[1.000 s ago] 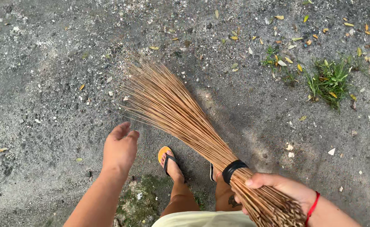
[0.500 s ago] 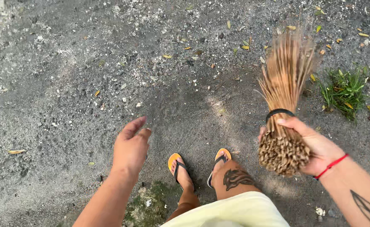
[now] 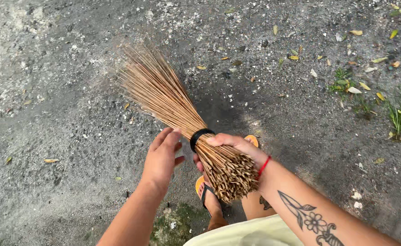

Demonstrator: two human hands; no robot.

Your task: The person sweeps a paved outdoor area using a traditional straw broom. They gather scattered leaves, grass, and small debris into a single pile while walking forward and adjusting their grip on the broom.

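Stick broom (image 3: 173,107) slants up-left from the right hand (image 3: 230,148), which is clenched round its bound butt beside the black band (image 3: 200,135). Left hand (image 3: 163,157), fingers loosely extended, perhaps touches the bristles just left.

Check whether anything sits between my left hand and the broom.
Nothing visible does. The left hand is right beside the broom, its fingers at the black band, while the right hand grips the bundle.
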